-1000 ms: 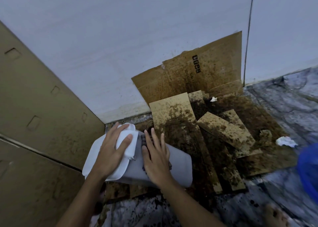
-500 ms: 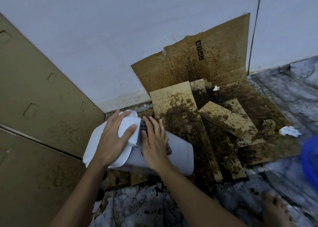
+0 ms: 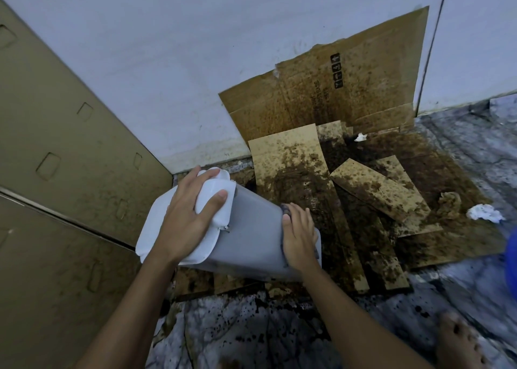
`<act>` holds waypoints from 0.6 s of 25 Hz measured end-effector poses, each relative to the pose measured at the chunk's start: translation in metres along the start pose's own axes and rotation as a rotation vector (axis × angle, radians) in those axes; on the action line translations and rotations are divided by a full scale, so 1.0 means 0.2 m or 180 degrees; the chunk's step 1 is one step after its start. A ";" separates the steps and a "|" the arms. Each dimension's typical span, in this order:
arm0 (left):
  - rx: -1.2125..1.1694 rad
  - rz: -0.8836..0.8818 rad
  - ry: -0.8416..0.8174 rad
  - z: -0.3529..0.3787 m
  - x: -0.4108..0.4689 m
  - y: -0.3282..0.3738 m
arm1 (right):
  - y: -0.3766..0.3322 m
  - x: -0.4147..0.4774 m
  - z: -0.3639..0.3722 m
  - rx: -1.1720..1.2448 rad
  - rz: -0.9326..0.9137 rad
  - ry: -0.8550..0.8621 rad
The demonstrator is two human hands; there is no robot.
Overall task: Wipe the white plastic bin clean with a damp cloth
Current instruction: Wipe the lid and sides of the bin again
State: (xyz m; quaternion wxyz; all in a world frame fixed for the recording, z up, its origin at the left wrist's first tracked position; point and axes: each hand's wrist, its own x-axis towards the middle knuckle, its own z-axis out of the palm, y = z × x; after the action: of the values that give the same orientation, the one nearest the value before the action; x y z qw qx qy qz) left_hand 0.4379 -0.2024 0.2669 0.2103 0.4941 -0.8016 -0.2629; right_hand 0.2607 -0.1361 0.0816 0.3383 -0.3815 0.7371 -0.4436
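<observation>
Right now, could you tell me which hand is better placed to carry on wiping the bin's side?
The right hand: it presses the dark cloth against the white plastic bin near its base, while the left hand steadies the lid end.

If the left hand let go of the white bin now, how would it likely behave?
The white plastic bin lies on its side, steadied by the left hand on its lid end, so it would probably rock or slide. It looks hollow, likely light. The right hand presses a dark cloth; a damp surface may be slippery.
</observation>
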 end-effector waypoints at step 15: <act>-0.0024 -0.0006 -0.0051 0.01 0.04 0.00 | 0.07 0.05 -0.04 0.0351 0.0215 0.0106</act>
State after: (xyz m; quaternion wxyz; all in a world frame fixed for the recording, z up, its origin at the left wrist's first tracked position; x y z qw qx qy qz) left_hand 0.4341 -0.2085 0.2661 0.2055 0.4920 -0.8017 -0.2701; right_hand 0.2446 -0.1374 0.0701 0.3613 -0.3297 0.7294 -0.4782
